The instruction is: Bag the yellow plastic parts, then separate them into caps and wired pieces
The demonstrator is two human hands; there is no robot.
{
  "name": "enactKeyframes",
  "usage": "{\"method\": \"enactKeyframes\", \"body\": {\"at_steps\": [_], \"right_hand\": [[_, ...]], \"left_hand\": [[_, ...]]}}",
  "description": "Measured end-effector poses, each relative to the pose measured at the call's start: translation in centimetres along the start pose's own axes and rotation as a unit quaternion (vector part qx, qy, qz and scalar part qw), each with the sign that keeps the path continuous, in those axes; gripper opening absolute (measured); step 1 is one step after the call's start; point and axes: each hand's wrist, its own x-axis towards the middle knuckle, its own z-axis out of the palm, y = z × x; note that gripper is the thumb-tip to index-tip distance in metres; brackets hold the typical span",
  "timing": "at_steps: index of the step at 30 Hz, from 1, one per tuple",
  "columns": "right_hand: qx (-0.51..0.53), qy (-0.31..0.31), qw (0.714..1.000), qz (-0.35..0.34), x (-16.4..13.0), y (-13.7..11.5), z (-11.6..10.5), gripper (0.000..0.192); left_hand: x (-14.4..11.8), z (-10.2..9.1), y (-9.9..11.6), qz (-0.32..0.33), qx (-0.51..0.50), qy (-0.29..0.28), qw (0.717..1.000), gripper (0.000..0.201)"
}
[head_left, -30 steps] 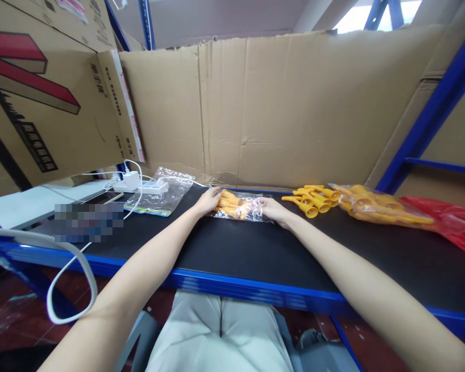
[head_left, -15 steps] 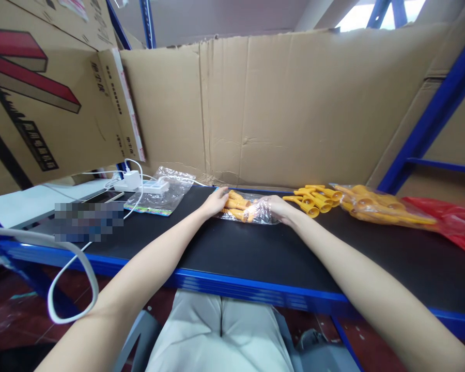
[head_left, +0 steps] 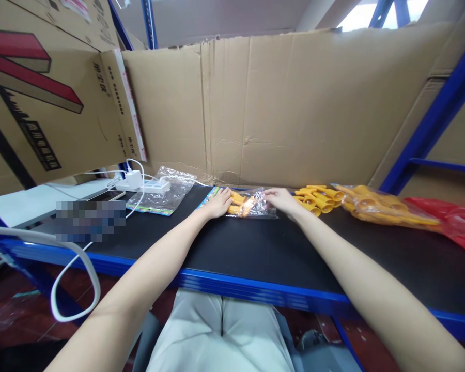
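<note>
Head view: clear bag (head_left: 251,204) of yellow plastic parts lies flat on the black table (head_left: 256,248), close to the cardboard wall (head_left: 279,108). Left hand (head_left: 218,203) presses the bag's left end, fingers flat and released, apparently pinning it. Right hand (head_left: 281,198) pinches the bag's right edge, apparently keeping the mouth taut. Loose yellow parts (head_left: 314,197) lie just right of the bag, within reach
</note>
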Motion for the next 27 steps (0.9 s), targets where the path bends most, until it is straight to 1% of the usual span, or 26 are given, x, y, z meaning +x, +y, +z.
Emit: {"method": "enactKeyframes", "body": {"at_steps": [1,2,4,6,7,9,13,14,15,18,20,22,25,27], "right_hand": [[-0.048,0.039,0.998,0.002,0.2,0.3,-1.0,0.022],[-0.110,0.092,0.990,-0.006,0.4,0.7,-2.0,0.025],[-0.248,0.199,0.947,-0.037,0.5,1.7,-4.2,0.033],[-0.345,0.258,0.902,-0.022,0.4,3.1,-6.1,0.044],[-0.372,0.266,0.889,-0.007,0.4,3.8,-6.8,0.048],[-0.408,0.249,0.878,0.027,0.5,5.3,-7.7,0.054],[-0.441,0.123,0.879,0.131,1.1,7.5,-8.1,0.047],[-0.446,0.104,0.877,0.145,1.2,7.7,-8.1,0.045],[-0.453,0.098,0.874,0.148,1.2,7.7,-8.0,0.044],[-0.482,0.111,0.861,0.120,1.2,7.3,-7.8,0.037],[-0.501,0.097,0.854,0.106,0.9,6.6,-7.5,0.032],[-0.516,0.073,0.846,0.109,0.7,5.8,-7.2,0.027],[-0.540,0.062,0.832,0.109,0.4,4.8,-6.5,0.026],[-0.554,0.065,0.825,0.091,0.3,4.2,-5.9,0.027]], "left_hand": [[0.0,-0.1,-0.1,-0.004,-0.001,-0.001,1.000,0.055],[0.0,-0.2,-0.2,-0.008,-0.001,0.000,1.000,0.055],[-0.1,-0.6,-0.4,-0.015,0.006,0.000,1.000,0.055],[-0.1,-0.9,-0.9,-0.023,0.020,0.001,1.000,0.056],[-0.1,-1.0,-1.2,-0.028,0.027,0.002,0.999,0.056],[-0.1,-1.2,-1.9,-0.035,0.030,0.010,0.999,0.056],[0.1,-1.2,-3.0,-0.036,0.010,0.028,0.999,0.052],[0.2,-1.1,-3.2,-0.036,0.006,0.030,0.999,0.052],[0.3,-1.1,-3.3,-0.037,0.003,0.031,0.999,0.052],[0.4,-1.0,-3.3,-0.036,-0.001,0.033,0.999,0.051],[0.4,-1.0,-3.3,-0.035,0.007,0.030,0.999,0.051],[0.4,-1.1,-3.2,-0.036,0.019,0.025,0.999,0.051],[0.4,-1.1,-3.2,-0.028,0.027,0.022,0.999,0.049],[0.5,-1.0,-3.3,-0.022,0.028,0.027,0.999,0.048]]}}
